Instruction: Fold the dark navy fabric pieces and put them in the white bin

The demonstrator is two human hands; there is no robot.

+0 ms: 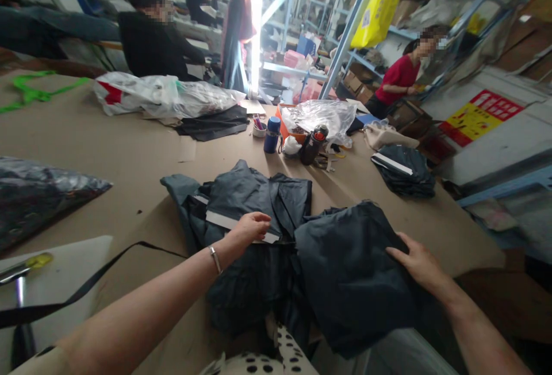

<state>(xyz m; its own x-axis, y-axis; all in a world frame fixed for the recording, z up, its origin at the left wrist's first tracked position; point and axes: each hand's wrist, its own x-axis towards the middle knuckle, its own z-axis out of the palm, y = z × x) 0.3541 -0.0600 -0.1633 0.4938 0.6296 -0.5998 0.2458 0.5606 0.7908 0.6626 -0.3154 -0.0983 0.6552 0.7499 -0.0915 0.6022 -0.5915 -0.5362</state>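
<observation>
A dark grey-blue garment (254, 191) with a white stripe lies bunched on the table in front of me. My left hand (252, 227), with a silver bangle at the wrist, is over its stripe; the fingers are loosely bent and slightly apart, with nothing visible between them. To the right, a folded piece of the same dark cloth (349, 271) hangs over the table's near edge. My right hand (416, 260) grips its right side, thumb on top and the other fingers partly hidden behind the fabric.
A folded dark garment stack (403, 171) lies at the right. Beyond the cloth stand a blue bottle (272, 134), a black bottle (313, 145) and an orange box (287, 119). Plastic-wrapped bundles (164, 96) lie farther back. A black strap (107, 271) crosses the left side. Other people are in the background.
</observation>
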